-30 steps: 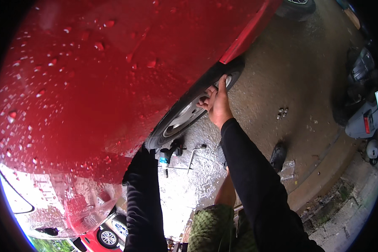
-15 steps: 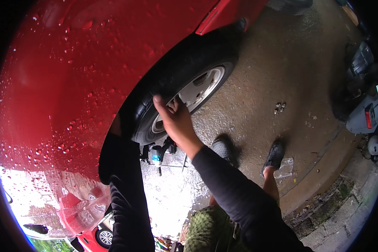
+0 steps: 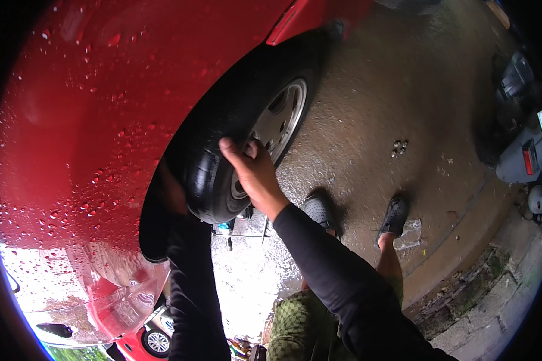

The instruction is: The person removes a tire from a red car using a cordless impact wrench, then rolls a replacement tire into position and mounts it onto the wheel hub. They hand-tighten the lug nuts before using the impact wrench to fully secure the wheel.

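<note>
A car wheel (image 3: 281, 120) with a black tyre and silver rim stands at an angle in the wheel arch of a red car (image 3: 111, 108). My right hand (image 3: 256, 174) grips it at the near side, thumb on the tread and fingers curled in at the rim. Deep in the dark arch, behind the tyre, is my left hand (image 3: 173, 195); shadow and tyre hide its fingers. Just below the tyre, a tool with a blue part (image 3: 225, 229) and a thin metal bar (image 3: 247, 236) show, largely covered by the wheel.
Several lug nuts (image 3: 399, 148) lie together on the wet concrete floor (image 3: 367, 96). My feet in grey clogs (image 3: 319, 209) stand beside the wheel. Grey and black car parts (image 3: 521, 156) line the right side, above a stone edge (image 3: 482, 289). Another red car (image 3: 135, 344) stands at lower left.
The wheel has swung: its near end has come outward and down, while its far end has shifted left into the arch. Both hands have moved with it, and the tool below is more covered.
</note>
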Motion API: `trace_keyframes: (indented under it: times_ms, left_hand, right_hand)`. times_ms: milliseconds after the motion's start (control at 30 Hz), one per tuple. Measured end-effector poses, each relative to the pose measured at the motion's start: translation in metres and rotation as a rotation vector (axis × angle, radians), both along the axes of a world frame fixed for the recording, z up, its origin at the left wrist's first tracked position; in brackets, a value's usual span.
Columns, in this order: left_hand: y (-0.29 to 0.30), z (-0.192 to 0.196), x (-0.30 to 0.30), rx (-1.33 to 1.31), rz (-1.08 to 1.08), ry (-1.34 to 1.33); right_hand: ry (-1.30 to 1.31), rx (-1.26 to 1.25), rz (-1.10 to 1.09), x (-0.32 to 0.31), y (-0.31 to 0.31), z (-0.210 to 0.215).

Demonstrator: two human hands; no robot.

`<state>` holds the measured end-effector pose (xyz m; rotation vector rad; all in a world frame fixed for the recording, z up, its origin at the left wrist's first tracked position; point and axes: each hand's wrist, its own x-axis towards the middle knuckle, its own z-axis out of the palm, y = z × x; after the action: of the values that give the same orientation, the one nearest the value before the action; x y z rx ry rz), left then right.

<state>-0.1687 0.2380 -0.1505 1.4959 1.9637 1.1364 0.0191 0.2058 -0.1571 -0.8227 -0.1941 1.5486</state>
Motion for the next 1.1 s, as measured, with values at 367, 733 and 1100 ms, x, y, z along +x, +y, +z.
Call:
trace_keyframes:
  times_ms: [367,733,1100]
  left_hand:
    - [-0.021,0.028,0.048,-0.138,-0.05,-0.212]
    - [-0.082,0.095,0.103,-0.429,-0.693,0.239]
    - [-0.059,0.114,0.187,-0.873,-0.955,0.0]
  right_hand:
    - [0.172,-0.208,-0.126,0.011,-0.055,-0.018]
    - [0.662,-0.177,-0.347,0.101,-0.157,-0.021]
    - [0.605,-0.333,-0.64,0.168,-0.184,0.021]
